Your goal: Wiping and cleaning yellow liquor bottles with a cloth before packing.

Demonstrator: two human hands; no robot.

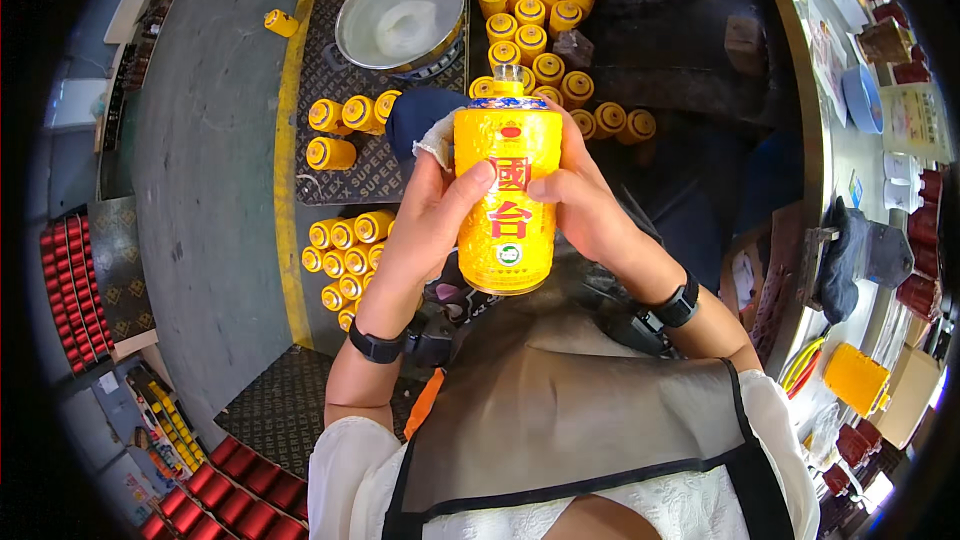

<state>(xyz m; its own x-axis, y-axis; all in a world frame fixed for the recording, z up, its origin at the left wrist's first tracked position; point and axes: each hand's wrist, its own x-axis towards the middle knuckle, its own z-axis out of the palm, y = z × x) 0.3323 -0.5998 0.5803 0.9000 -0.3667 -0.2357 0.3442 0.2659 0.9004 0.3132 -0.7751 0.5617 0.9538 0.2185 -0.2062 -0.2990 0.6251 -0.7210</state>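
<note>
With left hand point(432, 208), beside a whitish cloth point(437, 143), gripping the nine-o'clock side of a yellow bottle point(508, 205) held at centre, neck toward twelve; backed at twelve by clustered yellow containers point(530, 12); with right hand point(590, 210), clasping the three-o'clock side; well apart from a blue basin point(862, 100) toward two.

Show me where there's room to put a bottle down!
Looks bare: the grey floor left of the yellow stripe, except one bottle, and the black surface between the bottle rows and right-hand block. Crowded: beyond the held bottle, where the rows and pan sit.
</note>
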